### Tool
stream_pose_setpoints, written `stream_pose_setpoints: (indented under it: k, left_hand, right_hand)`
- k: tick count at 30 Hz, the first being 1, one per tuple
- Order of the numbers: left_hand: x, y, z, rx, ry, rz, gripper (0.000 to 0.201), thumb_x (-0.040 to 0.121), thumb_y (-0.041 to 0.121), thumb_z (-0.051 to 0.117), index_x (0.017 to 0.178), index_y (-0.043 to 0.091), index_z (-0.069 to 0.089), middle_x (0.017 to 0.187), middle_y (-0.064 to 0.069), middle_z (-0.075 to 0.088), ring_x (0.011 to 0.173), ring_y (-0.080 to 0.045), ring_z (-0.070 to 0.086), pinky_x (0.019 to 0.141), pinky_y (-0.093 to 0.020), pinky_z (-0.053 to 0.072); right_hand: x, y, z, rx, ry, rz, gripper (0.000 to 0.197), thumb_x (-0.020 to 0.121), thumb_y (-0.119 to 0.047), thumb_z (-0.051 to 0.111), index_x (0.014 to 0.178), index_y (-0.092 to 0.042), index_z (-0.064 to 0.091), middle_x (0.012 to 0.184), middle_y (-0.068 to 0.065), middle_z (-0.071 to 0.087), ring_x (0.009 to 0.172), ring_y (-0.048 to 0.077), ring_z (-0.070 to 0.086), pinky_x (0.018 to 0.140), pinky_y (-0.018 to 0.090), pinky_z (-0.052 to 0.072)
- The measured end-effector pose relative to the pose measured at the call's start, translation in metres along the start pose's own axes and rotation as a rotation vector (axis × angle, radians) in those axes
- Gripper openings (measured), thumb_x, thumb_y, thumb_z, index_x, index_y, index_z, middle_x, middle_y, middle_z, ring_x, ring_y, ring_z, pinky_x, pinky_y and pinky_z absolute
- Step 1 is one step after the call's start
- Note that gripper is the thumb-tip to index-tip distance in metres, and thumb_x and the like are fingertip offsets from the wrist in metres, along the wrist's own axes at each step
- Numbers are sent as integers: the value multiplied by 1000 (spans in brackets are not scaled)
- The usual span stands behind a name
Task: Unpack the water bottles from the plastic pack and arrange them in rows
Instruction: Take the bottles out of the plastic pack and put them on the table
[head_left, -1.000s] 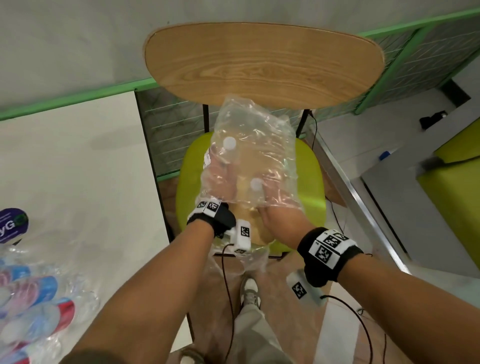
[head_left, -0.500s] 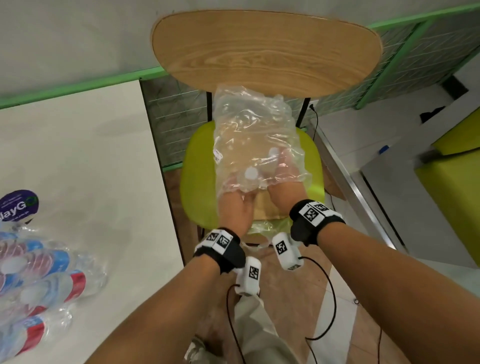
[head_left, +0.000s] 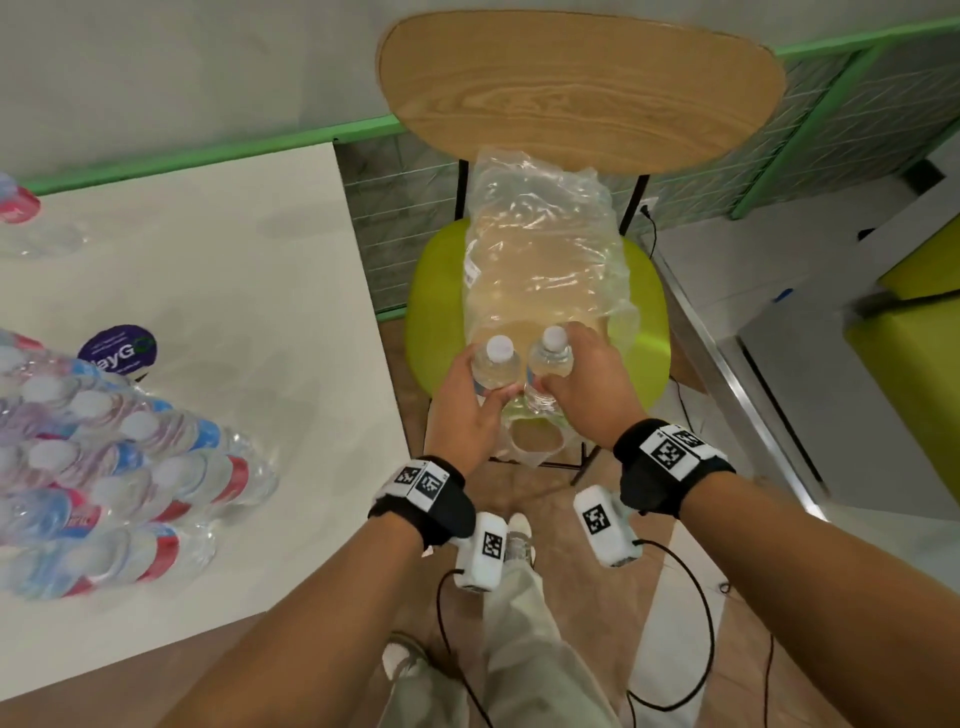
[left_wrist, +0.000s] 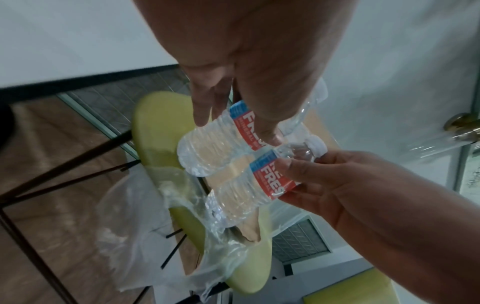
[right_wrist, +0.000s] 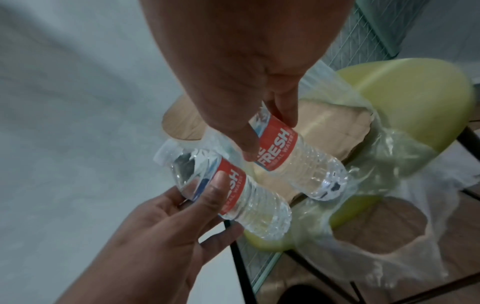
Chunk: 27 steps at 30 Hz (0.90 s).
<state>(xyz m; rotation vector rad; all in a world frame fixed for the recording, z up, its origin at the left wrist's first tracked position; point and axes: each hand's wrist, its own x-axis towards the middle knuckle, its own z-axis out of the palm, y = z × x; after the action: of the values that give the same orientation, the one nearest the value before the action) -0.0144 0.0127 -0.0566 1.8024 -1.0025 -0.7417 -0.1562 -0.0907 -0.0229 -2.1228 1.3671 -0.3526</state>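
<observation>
- Head view: left hand wrapped around a clear plastic water bottle with white cap; right hand wrapped around a second clear white-capped bottle. Both held upright, side by side, at the near open end of the crumpled clear plastic pack lying on the lime-green chair seat. More bottles lying grouped on the white table to the left.
- Left wrist view: thumb and fingers curled on a red-and-blue "FRESH" label; torn wrap hanging off the seat edge.
- Right wrist view: same grip on the other bottle's label; brown cardboard tray visible inside the wrap.
</observation>
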Motion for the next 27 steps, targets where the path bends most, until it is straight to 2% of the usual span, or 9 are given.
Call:
stream_pose_setpoints:
  k: [3,8,10,12,15,17,21,24,27]
  left_hand:
    - [-32,-12,-33,-7,106,-37,48,83,37,75,124,32,51,112,18,64,100,0,61,91,-30,52]
    - [-90,-53,-98,-60,355,-65,50,82,33,77,125,33,51,119,23,54,112,-6,58,95,-40,53]
    - [-110,-70,-121,-34,427,-69,53,80,37,78,124,36,49,118,20,46,112,-14,56,93,-44,53]
    - [-128,-86,-139,-15,487,-91,55,79,39,77,126,36,49,121,11,43,114,-19,55,94,-46,52]
    - [-152,-103,-156,8,563,-139,60,79,36,77,132,30,48,128,3,43,119,-20,51,96,-46,51]
    - [-162,-111,-164,26,599,-156,62,80,32,77,135,25,48,130,-1,44,120,-18,48,95,-45,51]
    - [-173,-127,-176,52,648,-194,60,84,29,75,136,18,48,136,-3,39,122,-23,50,95,-45,51]
    - [-170,-139,-182,-10,663,-181,56,86,32,72,134,23,45,138,-2,38,123,-24,51,95,-46,52]
    - [-159,-149,-185,-20,684,-207,60,86,38,70,138,23,43,139,-2,39,126,-26,50,97,-48,51]
  right_hand:
    - [-24,-24,11,60,-20,-47,56,73,-24,79,124,-19,54,117,1,61,105,20,57,91,36,47]
    - [-60,-78,52,197,-80,-156,48,75,-18,79,118,-18,57,108,-1,61,95,15,57,80,23,43]
    - [-70,-100,74,232,-121,-169,44,74,-18,77,114,-20,58,104,-4,62,93,14,59,80,24,46]
    - [-78,-119,101,264,-171,-140,47,73,-23,77,116,-23,58,107,-6,64,96,14,61,83,28,51]
    - [-86,-145,136,289,-191,-153,50,74,-26,77,119,-22,56,112,-2,63,101,15,60,90,34,51]
    - [-90,-159,152,288,-173,-195,47,75,-22,77,117,-19,55,110,0,60,99,18,58,90,38,51]
    - [-90,-182,180,266,-126,-232,49,76,-23,76,118,-18,51,112,1,56,99,19,56,89,38,50]
    - [-86,-192,190,281,-119,-245,50,77,-22,75,120,-17,50,114,1,55,101,19,56,89,38,49]
    - [-80,-196,196,278,-137,-273,48,78,-23,74,120,-18,50,113,0,55,101,17,56,89,36,49]
